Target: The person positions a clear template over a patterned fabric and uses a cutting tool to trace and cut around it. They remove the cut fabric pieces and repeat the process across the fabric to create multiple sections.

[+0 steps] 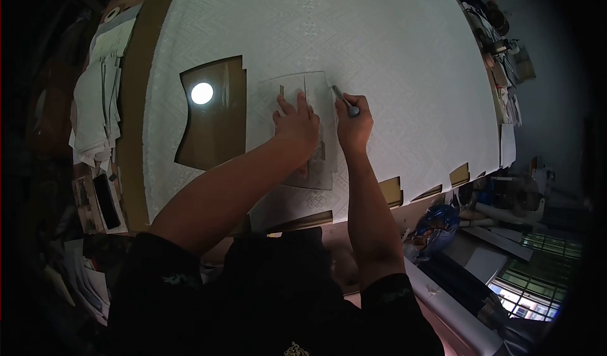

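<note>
White patterned fabric (404,90) is spread over the work table, and a clear plastic template (319,166) lies flat on it. My left hand (297,125) presses down on the template, its fingers spread over the upper middle. Just beyond the template's right edge, my right hand (355,125) is closed around a slim knife (342,97) with a dark handle and a rounded grey end. The knife's tip points up and left, close to the template's top right corner. Part of the template is hidden beneath my left hand and forearm.
Left of the template, a curved cut-out (218,122) exposes the brown table surface, with a bright light reflected there. Smaller notches (460,175) run along the fabric's near edge. Stacked paper pieces (98,103) and a phone (106,201) lie at the left. A blue plastic bag (436,223) sits at the lower right.
</note>
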Available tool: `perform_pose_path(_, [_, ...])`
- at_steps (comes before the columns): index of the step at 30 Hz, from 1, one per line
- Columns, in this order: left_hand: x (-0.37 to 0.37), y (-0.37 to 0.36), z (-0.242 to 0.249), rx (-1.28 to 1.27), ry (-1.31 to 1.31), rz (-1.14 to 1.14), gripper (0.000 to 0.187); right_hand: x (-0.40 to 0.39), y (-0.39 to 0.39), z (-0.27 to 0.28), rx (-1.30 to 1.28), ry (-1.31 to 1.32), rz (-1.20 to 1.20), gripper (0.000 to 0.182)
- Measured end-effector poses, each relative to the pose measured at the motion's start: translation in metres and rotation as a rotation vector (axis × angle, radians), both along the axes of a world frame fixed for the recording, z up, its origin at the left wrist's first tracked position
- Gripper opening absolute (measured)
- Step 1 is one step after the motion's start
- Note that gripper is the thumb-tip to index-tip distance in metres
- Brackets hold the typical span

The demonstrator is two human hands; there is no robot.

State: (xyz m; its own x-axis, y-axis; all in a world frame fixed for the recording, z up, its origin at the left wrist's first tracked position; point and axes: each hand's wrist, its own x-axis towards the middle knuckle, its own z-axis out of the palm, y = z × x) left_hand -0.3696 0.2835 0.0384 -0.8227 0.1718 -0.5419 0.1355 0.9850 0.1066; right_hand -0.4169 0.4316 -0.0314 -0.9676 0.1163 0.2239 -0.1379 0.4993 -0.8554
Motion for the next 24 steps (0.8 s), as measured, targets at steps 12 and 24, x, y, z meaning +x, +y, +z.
perform_pose_path(12, [0.004, 0.000, 0.005, 0.004, 0.026, 0.001, 0.146, -0.101, 0.061, 0.042, 0.084, -0.334, 0.710, 0.010])
perform_pose_path(24, [0.000, 0.006, 0.006, -0.046, 0.029, 0.003, 0.138, -0.150, 0.065, 0.036, -0.016, -0.570, 0.961, 0.008])
